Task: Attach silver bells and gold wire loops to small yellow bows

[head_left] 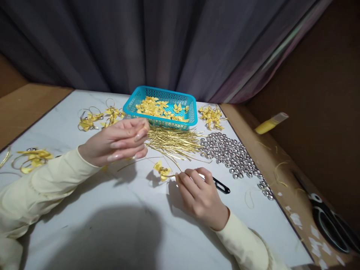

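My left hand is raised above the white table, fingers pinched together on the end of a thin gold cord that trails down toward the table. My right hand rests on the table and pinches a small yellow ribbon bow by its stem, with a black-tipped tool lying under its fingers. A pile of gold cords lies just beyond both hands. Right of it spreads a heap of silver bells.
A turquoise basket of yellow bows stands at the back. Finished bows with gold loops lie at back left, far left and beside the basket. Black scissors and a yellow tube lie on the brown ledge at right.
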A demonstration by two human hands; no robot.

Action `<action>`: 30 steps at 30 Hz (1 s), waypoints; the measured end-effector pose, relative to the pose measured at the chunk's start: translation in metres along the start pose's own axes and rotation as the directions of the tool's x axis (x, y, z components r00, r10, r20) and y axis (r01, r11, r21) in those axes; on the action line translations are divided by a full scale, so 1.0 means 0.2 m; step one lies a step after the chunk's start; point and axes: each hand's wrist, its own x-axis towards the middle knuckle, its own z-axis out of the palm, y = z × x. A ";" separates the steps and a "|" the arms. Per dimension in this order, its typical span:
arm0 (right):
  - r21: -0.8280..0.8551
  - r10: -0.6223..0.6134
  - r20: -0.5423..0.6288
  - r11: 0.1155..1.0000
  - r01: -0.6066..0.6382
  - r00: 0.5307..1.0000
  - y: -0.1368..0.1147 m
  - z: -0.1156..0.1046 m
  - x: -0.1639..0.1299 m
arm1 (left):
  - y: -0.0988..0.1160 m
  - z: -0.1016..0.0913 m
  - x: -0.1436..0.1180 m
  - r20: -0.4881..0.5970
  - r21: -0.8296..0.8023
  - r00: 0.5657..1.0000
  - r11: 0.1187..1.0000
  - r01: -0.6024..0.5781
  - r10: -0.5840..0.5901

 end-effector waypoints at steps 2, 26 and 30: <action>-0.010 0.010 -0.004 1.000 -0.010 1.000 0.00 0.00 0.00 | 0.03 -0.02 -0.01 0.025 -0.058 0.999 0.998 -0.032 0.034; -0.028 0.038 -0.046 0.999 -0.039 0.998 0.02 0.01 0.01 | 0.16 -0.06 -0.09 -0.145 0.108 0.980 0.987 -0.119 0.134; -0.019 0.051 -0.049 0.998 -0.052 0.998 0.02 0.01 0.00 | 0.18 -0.06 -0.08 -0.148 0.113 0.982 0.989 -0.098 0.114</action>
